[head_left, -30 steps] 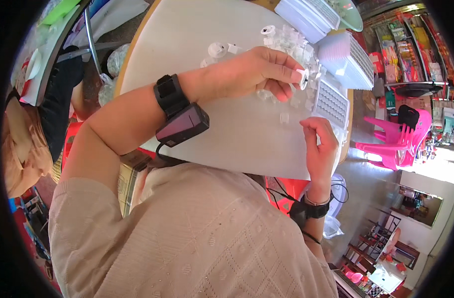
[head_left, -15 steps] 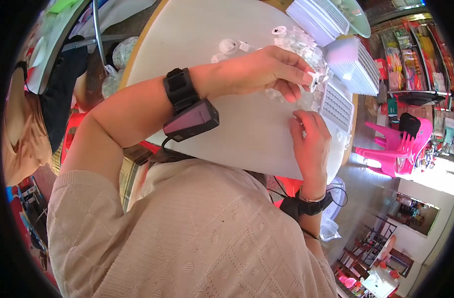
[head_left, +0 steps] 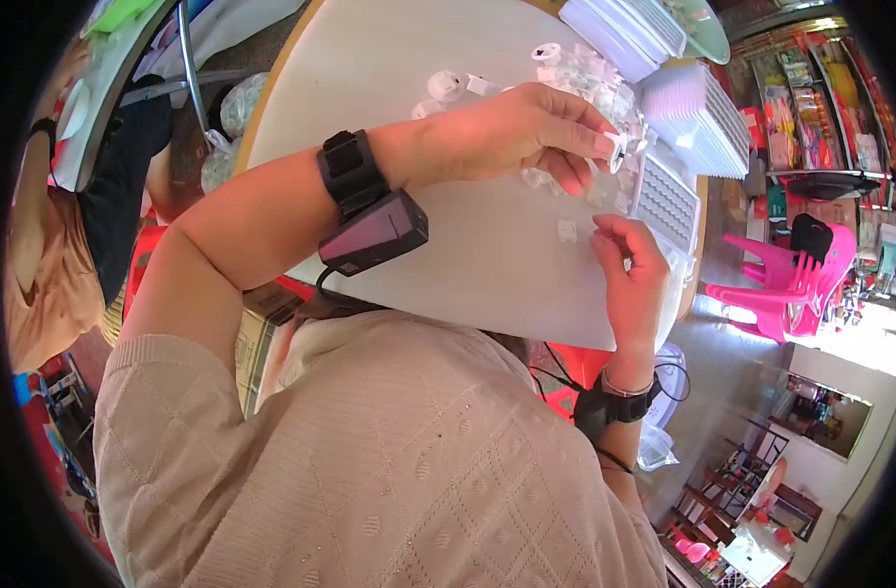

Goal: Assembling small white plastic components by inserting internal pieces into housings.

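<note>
My left hand (head_left: 536,132) reaches across the table from the left. It is closed, with thumb and fingers pinching a small white round plastic part (head_left: 617,154). My right hand (head_left: 632,269) hovers over the right side of the table, its fingers loosely bent and a little apart, with nothing visible in them. Beside its fingertips a small flat white plastic piece (head_left: 567,230) lies on the white table (head_left: 448,274). Beyond my left hand spreads a pile of small white and clear parts (head_left: 590,78). A round white part (head_left: 445,85) lies left of that pile.
A ridged white tray (head_left: 667,208) lies at the table's right edge. Stacks of similar trays (head_left: 695,118) stand behind it, near a pale green basin (head_left: 701,29). Pink plastic chairs (head_left: 811,279) stand to the right. Another person (head_left: 51,265) is at the left, beside another table.
My right hand has moved a little right and down, and the small flat white piece now shows on the table where its fingers were. My left hand still pinches the round part, barely shifted.
</note>
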### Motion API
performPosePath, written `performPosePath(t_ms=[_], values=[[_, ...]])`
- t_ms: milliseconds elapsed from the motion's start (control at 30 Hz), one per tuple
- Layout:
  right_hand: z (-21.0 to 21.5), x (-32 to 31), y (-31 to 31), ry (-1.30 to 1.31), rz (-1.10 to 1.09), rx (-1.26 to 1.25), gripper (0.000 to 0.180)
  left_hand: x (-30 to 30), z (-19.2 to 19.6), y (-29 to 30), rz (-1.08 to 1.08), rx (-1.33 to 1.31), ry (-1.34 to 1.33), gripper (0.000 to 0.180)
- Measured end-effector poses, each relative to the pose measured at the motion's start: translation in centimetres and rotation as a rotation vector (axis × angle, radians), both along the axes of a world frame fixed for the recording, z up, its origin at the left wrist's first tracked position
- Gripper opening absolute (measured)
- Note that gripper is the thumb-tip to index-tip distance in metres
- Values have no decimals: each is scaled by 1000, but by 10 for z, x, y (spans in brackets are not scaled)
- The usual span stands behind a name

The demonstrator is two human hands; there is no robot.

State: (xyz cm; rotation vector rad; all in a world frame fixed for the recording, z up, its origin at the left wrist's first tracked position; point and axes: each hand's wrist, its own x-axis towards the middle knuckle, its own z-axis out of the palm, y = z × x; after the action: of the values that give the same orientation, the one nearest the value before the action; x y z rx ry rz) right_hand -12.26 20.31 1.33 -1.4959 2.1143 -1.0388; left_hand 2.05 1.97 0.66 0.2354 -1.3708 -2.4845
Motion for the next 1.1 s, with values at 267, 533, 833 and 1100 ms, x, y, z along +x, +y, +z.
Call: performPosePath(t_ms=[267, 533, 833, 1100], values=[[-9, 2, -8, 280, 254, -117, 24, 2, 1, -1, -7, -5, -40, 31], [12, 2, -5, -215, -201, -270, 8, 1, 7, 4, -32, 6, -92, 29], [19, 15, -32, 31, -102, -508, 11, -1, 4, 5, -66, 99, -81, 32], [18, 16, -34, 173, -79, -510, 12, -3, 3, 7, -68, 129, -33, 29]])
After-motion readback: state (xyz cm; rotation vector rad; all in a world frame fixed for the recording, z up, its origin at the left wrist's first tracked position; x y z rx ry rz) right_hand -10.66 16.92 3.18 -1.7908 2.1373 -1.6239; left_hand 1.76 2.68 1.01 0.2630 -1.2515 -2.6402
